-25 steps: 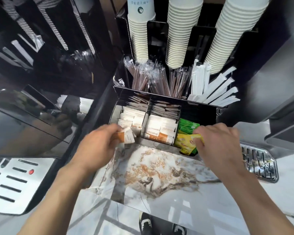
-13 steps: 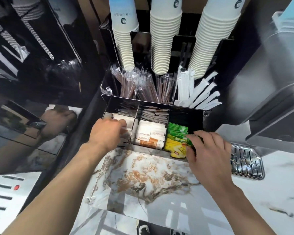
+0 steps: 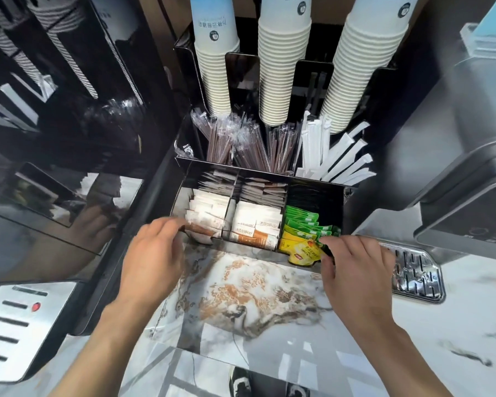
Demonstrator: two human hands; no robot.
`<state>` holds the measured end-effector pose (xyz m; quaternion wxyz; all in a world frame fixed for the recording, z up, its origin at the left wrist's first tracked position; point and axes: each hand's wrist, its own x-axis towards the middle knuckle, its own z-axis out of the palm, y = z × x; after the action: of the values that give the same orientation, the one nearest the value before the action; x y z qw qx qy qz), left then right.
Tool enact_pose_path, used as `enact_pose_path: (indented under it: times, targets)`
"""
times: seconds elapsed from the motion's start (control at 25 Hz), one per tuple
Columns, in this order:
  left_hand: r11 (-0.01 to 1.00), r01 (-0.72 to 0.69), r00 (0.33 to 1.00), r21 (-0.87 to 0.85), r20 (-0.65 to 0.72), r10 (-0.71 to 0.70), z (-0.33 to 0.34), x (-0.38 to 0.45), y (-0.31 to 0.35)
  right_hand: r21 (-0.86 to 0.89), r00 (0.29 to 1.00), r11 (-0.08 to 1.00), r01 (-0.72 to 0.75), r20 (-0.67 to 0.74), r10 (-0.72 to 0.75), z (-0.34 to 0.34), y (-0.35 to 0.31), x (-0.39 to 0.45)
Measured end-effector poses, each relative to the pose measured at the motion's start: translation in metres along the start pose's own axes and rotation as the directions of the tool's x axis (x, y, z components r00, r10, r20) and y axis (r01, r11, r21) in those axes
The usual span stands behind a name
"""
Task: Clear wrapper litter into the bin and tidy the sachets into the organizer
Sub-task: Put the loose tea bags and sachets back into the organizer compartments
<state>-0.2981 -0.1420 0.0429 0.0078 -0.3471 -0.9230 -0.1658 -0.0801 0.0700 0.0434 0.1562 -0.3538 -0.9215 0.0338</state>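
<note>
The black organizer (image 3: 312, 187) has three compartments. White and brown sachets (image 3: 209, 214) fill the left one, white and orange sachets (image 3: 255, 224) the middle one, green tea sachets (image 3: 302, 222) the right one. A yellow tea sachet (image 3: 302, 252) leans out over the front rim. My left hand (image 3: 155, 253) is at the left compartment's front, fingers loose, fingertips touching the front brown sachet. My right hand (image 3: 355, 267) pinches the edge of a green sachet at the right compartment's front corner. No loose wrapper shows on the counter.
Behind the organizer stand wrapped stirrers (image 3: 241, 144), white paper-wrapped sticks (image 3: 327, 150) and three stacks of paper cups (image 3: 281, 67). A glossy black machine (image 3: 55, 124) is on the left, a grey machine (image 3: 470, 181) with a metal drip grate (image 3: 415, 276) on the right. The marble counter (image 3: 255, 296) lies in front.
My left hand carried a white-and-orange sachet into the left compartment and has drawn back to its front edge. My right hand slid from the yellow sachets to the green ones.
</note>
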Motion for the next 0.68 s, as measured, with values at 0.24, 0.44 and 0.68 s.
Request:
enact_pose_path:
  times: [0.24,0.44,0.68]
  targets:
    - [0.998,0.06,0.986,0.002,0.154,-0.06,0.023,-0.055,-0.007,-0.182,0.996,0.983,0.034,0.089,-0.018,0.011,-0.013,0.019]
    - [0.997,0.0,0.994,0.079,0.113,-0.009,0.024,-0.038,-0.009,-0.177,0.982,0.978,0.109,0.171,-0.079,0.023,-0.021,0.027]
    - [0.913,-0.262,0.959,0.312,0.191,0.21,0.017,0.029,0.02,-0.056,0.977,0.989,0.136,0.171,-0.125,0.031,-0.027,0.028]
